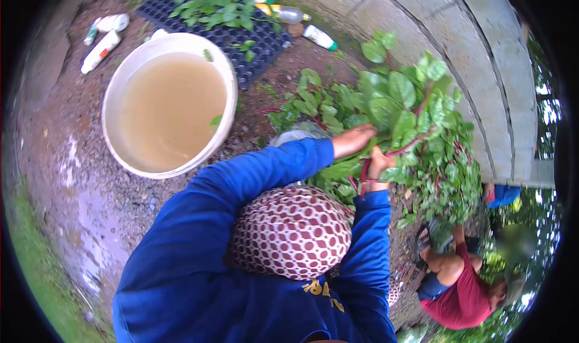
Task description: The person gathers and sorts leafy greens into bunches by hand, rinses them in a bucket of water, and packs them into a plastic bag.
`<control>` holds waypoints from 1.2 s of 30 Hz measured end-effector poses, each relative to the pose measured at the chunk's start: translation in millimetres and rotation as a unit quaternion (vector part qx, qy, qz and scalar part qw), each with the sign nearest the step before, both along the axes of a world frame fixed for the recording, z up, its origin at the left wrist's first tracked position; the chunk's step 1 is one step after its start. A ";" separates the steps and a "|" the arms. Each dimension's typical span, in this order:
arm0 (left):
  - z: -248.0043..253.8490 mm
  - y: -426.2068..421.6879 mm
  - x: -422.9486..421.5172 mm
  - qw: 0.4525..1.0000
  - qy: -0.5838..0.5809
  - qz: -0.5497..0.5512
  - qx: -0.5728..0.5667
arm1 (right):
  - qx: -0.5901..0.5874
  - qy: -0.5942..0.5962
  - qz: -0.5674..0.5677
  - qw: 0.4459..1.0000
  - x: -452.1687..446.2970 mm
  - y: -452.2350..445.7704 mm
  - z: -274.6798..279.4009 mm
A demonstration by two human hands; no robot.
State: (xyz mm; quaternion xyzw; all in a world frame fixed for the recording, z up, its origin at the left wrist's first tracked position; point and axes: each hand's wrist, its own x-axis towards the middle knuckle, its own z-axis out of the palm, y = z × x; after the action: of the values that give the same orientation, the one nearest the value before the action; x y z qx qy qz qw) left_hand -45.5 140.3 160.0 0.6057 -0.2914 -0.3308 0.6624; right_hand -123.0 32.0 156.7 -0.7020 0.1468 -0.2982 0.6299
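My left hand (pixel 354 141) reaches in from the left, its fingers closed among broad green leaves. Just below and to its right, my right hand (pixel 380 162) is closed around red-purple stems of leafy greens that look like Malabar spinach (pixel 403 123). The two hands are close together, and foliage hides some of the fingertips. Leaves and stems spread in a large heap (pixel 443 168) beyond and to the right of my hands. A clear plastic sheet or bag (pixel 298 133) shows partly behind my left forearm. Patterned cloth (pixel 292 231) lies between my arms.
A white tub (pixel 110 111) of murky brown water stands at left. Behind it lie a black seedling tray (pixel 256 66) with loose leaves and several bottles (pixel 319 37). A concrete edge (pixel 434 29) curves along the right. A person in a red shirt (pixel 461 292) crouches at lower right.
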 end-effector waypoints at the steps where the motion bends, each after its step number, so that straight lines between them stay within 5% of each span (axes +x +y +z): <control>1: 6.4 5.6 3.4 0.999 0.032 0.013 -0.033 | 0.030 -0.015 0.003 0.999 9.7 -2.8 -1.9; 5: 37.3 41.4 7.8 0.951 0.160 0.112 -0.241 | 0.048 0.064 0.111 0.991 57.7 -50.1 7.2; 6: 33.2 53.5 12.2 0.933 0.115 0.144 -0.309 | 0.044 0.048 0.115 0.991 67.1 -13.6 40.2; 9: 31.5 103.0 4.4 0.848 0.264 0.170 -0.428 | -0.035 -0.022 0.160 0.986 102.9 56.0 107.3; 11: -28.8 110.3 6.4 0.894 0.180 0.182 -0.367 | -0.116 0.001 0.186 0.976 119.1 96.4 130.4; 15: -39.5 142.0 -28.1 0.879 0.335 0.199 -0.276 | -0.450 -0.002 0.343 0.825 140.1 188.9 157.6; 16: -50.1 143.5 -36.4 0.881 0.349 0.182 -0.264 | -0.408 0.054 0.345 0.844 133.8 226.0 157.6; 18: -67.4 145.4 -52.1 0.881 0.374 0.159 -0.242 | -0.660 0.128 0.347 0.654 133.3 277.0 154.9; 20: -86.2 141.8 -64.1 0.872 0.407 0.169 -0.214 | -0.741 0.002 0.401 0.538 135.5 312.1 121.2; 22: -97.4 143.0 -69.9 0.875 0.407 0.175 -0.193 | -0.834 0.017 0.344 0.430 124.6 347.8 80.3; 32: -93.5 149.2 -70.4 0.916 0.330 0.182 -0.137 | -0.877 0.127 0.374 0.275 118.5 360.7 45.6; 36: -97.7 153.1 -76.4 0.908 0.341 0.208 -0.128 | -0.833 0.136 0.438 0.309 128.7 349.6 71.2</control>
State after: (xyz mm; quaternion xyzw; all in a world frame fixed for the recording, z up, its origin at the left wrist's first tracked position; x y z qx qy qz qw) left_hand -122.0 293.3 62.3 0.4129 0.0448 -0.3314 0.8472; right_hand 5.7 381.6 228.0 -0.8467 -0.4247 0.1572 -0.2793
